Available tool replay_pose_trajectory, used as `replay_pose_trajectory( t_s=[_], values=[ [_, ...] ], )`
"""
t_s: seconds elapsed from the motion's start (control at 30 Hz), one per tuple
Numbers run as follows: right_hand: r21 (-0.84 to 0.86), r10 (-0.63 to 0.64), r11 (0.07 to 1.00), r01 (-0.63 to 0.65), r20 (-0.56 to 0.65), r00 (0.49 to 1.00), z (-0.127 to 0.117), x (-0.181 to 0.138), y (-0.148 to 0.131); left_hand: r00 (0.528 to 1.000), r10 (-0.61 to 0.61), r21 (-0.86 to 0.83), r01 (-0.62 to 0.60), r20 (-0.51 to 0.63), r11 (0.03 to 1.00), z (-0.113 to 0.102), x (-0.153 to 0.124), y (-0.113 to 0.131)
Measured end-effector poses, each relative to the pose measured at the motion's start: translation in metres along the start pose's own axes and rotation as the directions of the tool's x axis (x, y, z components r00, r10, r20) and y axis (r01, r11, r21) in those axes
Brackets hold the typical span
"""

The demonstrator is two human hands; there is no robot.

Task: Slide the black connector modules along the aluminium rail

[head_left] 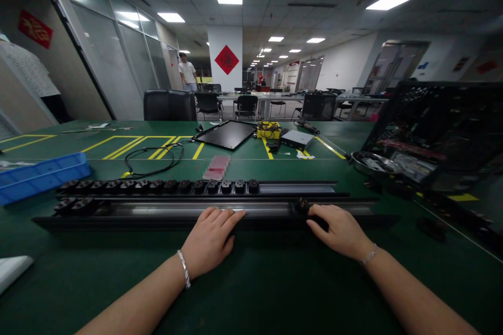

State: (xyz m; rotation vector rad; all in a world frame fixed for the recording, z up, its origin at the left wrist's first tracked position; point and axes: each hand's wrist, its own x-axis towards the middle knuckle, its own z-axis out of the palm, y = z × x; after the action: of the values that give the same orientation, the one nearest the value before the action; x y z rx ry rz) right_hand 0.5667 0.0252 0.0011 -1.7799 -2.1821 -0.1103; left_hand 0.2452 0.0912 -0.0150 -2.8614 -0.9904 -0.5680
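Two long black rails lie across the green table. The far rail (298, 188) carries a row of several black socket modules (157, 186) along its left half. The near rail (157, 212) has two modules at its left end. My left hand (210, 241) rests on the near rail's front edge, fingers together and laid flat over it. My right hand (340, 230) sits at the rail further right, fingers curled beside a single black module (302, 205) seated in the channel; the fingertips touch it.
A blue bin (39, 175) stands at the left. A black cable (155, 159), a dark panel (226, 134), a yellow box (269, 129) and a grey box (297, 138) lie farther back. A black open case (436, 125) and a metal bowl (367, 161) stand at the right. A person stands far back.
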Motion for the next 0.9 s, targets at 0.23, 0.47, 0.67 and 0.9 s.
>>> replay_pose_trajectory(
  t_s=[0.23, 0.47, 0.67, 0.9],
  values=[
    [0.003, 0.015, 1.0, -0.015, 0.005, 1.0, -0.0011, 0.0012, -0.0013, 1.0, -0.007, -0.006, 0.007, 0.015, 1.0, -0.0006, -0.0001, 0.0005],
    [0.007, 0.01, 1.0, -0.01, -0.022, 1.0, 0.0, 0.0011, -0.0003, 1.0, -0.003, 0.007, 0.003, 0.002, 1.0, -0.0004, 0.0001, 0.0005],
    [0.007, 0.023, 1.0, -0.023, 0.006, 1.0, -0.0009, 0.0007, -0.0005, 1.0, 0.004, 0.005, -0.004, -0.001, 1.0, 0.0008, -0.0003, -0.0005],
    [0.024, 0.023, 0.999, -0.023, -0.007, 1.0, -0.0009, 0.0008, -0.001, 1.0, -0.006, 0.002, 0.006, 0.006, 1.0, -0.0003, -0.0002, 0.0]
  ],
)
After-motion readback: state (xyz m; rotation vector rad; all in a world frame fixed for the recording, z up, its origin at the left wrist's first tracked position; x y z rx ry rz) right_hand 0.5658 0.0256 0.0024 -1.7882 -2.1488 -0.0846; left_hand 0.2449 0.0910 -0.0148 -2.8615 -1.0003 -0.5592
